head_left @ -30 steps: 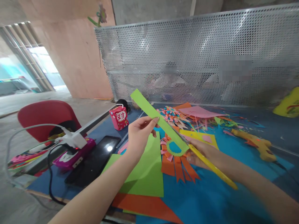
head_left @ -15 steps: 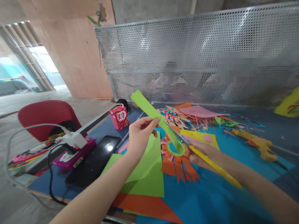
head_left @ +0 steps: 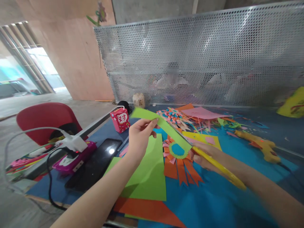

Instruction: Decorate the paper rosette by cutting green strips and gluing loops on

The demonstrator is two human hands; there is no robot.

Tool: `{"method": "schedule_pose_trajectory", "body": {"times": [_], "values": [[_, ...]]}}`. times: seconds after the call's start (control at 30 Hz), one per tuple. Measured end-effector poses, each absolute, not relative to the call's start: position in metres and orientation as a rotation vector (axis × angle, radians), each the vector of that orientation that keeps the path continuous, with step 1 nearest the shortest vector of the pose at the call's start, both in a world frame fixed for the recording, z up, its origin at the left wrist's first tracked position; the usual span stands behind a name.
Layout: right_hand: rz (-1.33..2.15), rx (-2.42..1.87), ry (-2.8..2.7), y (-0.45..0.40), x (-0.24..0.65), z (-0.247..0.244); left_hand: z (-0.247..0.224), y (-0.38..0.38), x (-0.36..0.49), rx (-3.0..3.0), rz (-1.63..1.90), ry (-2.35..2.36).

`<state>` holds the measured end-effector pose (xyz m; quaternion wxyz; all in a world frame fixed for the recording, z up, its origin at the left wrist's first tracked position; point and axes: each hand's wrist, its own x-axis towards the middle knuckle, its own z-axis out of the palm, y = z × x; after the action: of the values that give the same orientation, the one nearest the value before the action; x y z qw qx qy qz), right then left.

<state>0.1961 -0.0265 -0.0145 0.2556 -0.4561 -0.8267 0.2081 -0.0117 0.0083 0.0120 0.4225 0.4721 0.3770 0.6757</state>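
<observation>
A light green paper strip point(head_left: 171, 130) is pinched between the thumb and fingers of my left hand point(head_left: 142, 134). In my right hand point(head_left: 206, 155) is a yellow-handled tool point(head_left: 219, 167) with a thin metal blade, which lies along the strip. The strip's lower end reaches the fingers of my right hand. Below it, on blue paper point(head_left: 213, 196), rests a round rosette point(head_left: 181, 167) with orange tails and a green scalloped ring. Light green sheets point(head_left: 152, 177) lie under my left forearm.
A black phone point(head_left: 96, 164), a purple power strip point(head_left: 71, 158) and a red drink box point(head_left: 120, 120) stand at the left. A yellow glue gun point(head_left: 261, 146) lies at the right. Paper scraps and a second rosette point(head_left: 173, 117) lie before the perforated metal screen point(head_left: 201, 53).
The strip's lower end has swung right, off the ring, and its upper end has dropped to the left. Both hands keep their hold; the view has shifted slightly.
</observation>
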Motion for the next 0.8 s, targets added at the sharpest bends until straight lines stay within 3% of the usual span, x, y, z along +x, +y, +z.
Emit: {"method": "schedule_pose_trajectory", "body": {"times": [0.2, 0.5, 0.8], "values": [[0.67, -1.185, -2.301, -0.0293, 0.1973, -0.0072, 0.0104, 0.0113, -0.0113, 1.11, 1.675, 0.924], [0.536, -1.239, -2.285, -0.029, 0.1966, -0.0102, 0.0093, 0.0107, -0.0118, 1.145, 1.652, 0.94], [0.767, -1.256, -2.252, -0.0305, 0.1969, -0.0071, 0.0114, 0.0107, -0.0115, 1.192, 1.657, 1.013]]}}
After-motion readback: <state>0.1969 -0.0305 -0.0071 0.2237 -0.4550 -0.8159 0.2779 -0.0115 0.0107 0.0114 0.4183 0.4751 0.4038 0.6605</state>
